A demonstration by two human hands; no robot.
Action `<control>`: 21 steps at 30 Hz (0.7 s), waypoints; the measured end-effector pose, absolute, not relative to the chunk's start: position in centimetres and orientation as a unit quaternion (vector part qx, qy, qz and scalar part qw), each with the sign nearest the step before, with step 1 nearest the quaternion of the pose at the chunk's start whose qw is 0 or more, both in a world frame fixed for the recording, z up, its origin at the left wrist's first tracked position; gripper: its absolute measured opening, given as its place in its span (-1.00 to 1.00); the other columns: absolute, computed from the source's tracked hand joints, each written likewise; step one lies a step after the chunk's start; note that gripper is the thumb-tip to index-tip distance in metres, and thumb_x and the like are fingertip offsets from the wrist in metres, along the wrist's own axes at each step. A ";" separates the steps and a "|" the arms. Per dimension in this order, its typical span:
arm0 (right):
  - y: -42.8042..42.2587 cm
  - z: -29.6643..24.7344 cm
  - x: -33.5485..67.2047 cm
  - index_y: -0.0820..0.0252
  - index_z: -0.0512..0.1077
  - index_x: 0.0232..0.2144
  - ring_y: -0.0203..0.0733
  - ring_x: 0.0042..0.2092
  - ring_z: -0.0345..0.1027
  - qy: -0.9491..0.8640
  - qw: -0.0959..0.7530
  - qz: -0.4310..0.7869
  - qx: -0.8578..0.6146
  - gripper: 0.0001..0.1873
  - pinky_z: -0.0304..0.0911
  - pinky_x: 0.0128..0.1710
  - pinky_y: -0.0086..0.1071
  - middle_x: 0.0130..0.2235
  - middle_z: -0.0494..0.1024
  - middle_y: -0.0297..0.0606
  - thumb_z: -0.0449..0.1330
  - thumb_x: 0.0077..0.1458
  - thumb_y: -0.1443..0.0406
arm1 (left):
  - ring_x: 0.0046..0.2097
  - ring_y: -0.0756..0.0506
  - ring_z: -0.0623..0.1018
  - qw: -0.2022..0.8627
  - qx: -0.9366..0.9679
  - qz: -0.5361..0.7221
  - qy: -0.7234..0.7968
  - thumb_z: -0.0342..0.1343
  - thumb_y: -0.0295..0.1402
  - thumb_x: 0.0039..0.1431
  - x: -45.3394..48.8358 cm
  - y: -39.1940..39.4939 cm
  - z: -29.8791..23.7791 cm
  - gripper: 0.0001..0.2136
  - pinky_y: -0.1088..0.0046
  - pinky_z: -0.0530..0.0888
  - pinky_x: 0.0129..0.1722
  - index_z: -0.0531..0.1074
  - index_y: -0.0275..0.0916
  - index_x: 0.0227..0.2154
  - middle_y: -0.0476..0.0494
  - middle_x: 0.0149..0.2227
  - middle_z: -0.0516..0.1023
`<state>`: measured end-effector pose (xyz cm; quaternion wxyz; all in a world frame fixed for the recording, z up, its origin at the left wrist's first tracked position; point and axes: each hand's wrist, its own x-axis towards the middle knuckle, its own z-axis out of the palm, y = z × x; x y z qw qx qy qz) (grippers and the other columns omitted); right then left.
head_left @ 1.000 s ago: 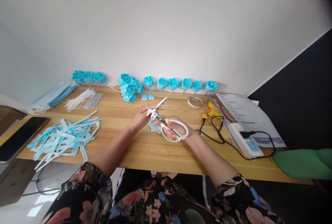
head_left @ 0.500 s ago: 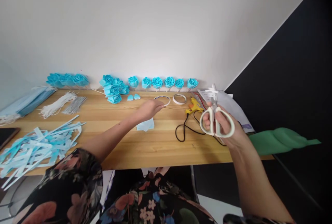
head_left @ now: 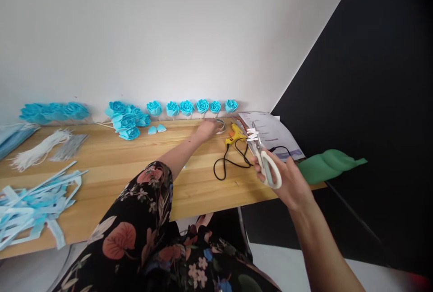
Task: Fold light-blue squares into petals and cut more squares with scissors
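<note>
My left hand [head_left: 208,129] reaches to the back of the table. Its curled fingers are at a narrow ring-shaped roll of tape [head_left: 221,125] and grip its left side; the fingertips are mostly hidden. My right hand [head_left: 282,170] is closed around a pair of scissors [head_left: 270,170] with cream handles, blades pointing away from me. Short white strips [head_left: 252,134] cling to the blades. Beneath and behind them lies a yellow glue gun [head_left: 234,135] with a black cord [head_left: 219,177]. A row of blue paper-like roses [head_left: 186,108] stands along the wall.
To the left lie cut blue and white strips [head_left: 37,206], white cords [head_left: 42,147], grey wires [head_left: 70,147] and face masks [head_left: 15,136]. Two blue petals [head_left: 157,129] lie near heaped roses [head_left: 126,120]. Rightward are printed papers [head_left: 270,129] and a twisted green item [head_left: 329,165].
My view has turned right. My left hand has moved forward and right across the tape rolls; only one now shows. My right hand has tilted the scissors and brought them over beside the glue gun.
</note>
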<state>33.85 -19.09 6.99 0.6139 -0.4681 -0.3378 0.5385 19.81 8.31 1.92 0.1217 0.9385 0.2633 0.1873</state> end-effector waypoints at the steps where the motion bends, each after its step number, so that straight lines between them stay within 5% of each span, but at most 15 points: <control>1: -18.9 7.0 33.5 0.09 0.44 -0.01 -0.15 -0.25 0.42 -0.336 0.620 0.549 -0.448 -0.47 0.33 -0.43 -0.37 -0.09 0.54 -0.11 0.15 0.08 -0.07 | -0.04 -0.20 0.48 0.133 0.932 0.203 0.268 -0.04 -0.32 0.28 19.4 8.2 2.1 -0.71 0.29 0.36 -0.01 0.50 -0.33 -0.09 -0.34 -0.12 0.54; 6: -17.4 6.7 31.5 0.14 0.41 -0.01 -0.15 -0.30 0.47 -0.323 0.590 0.607 -0.423 -0.56 0.31 -0.49 -0.40 -0.12 0.58 -0.10 0.20 0.05 0.14 | -0.06 -0.16 0.51 0.267 0.882 0.270 0.280 -0.12 -0.17 0.32 14.8 3.8 3.7 -0.63 0.36 0.39 -0.05 0.49 -0.26 -0.07 -0.22 -0.09 0.56; 14: -13.3 5.5 26.4 0.23 0.45 -0.03 -0.23 -0.51 0.41 -0.394 0.509 0.572 -0.508 -0.53 0.29 -0.54 -0.41 -0.41 0.59 -0.23 0.21 0.04 0.12 | -0.28 -0.09 0.53 0.583 0.754 0.186 0.239 -0.19 0.03 0.29 6.2 -8.8 4.4 -0.49 0.38 0.42 -0.20 0.48 -0.31 -0.26 -0.18 -0.32 0.57; 21: -12.2 3.1 23.6 0.20 0.50 -0.03 -0.33 -0.57 0.20 -0.555 0.435 0.418 -0.573 -0.58 0.14 -0.56 -0.46 -0.61 0.35 -0.41 0.12 0.15 0.11 | -0.59 0.06 0.25 0.659 0.638 0.201 0.343 -0.07 0.06 0.19 3.6 -10.4 3.1 -0.54 0.49 0.25 -0.49 0.19 -0.23 -0.60 0.07 -0.67 0.24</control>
